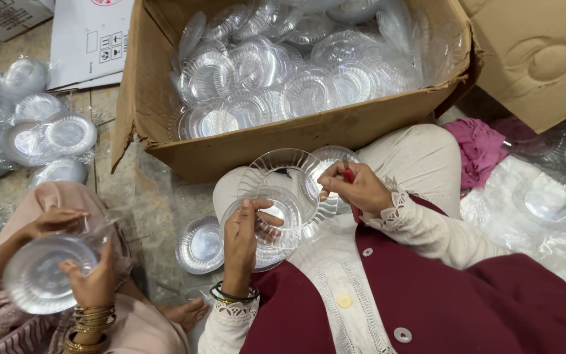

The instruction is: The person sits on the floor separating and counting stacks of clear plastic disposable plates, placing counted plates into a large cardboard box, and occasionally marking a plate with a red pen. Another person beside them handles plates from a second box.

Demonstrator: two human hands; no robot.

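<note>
My left hand [242, 237] grips the rim of a stack of clear ribbed plastic plates [276, 219] resting on my lap. A single clear plate [282, 172] is tilted up above the stack, its right rim pinched by my right hand [356, 188]. That hand also holds a small red tool [349, 176] between its fingers. Another clear plate [333, 157] lies behind my right hand on my knee.
A large cardboard box [149, 98] full of clear plates stands just beyond my knees. A co-worker's hands [83, 275] at lower left hold a clear plate [39, 274]. Loose plates [199, 246] lie on the floor, wrapped stacks [50, 134] at left, plastic bags [551, 203] at right.
</note>
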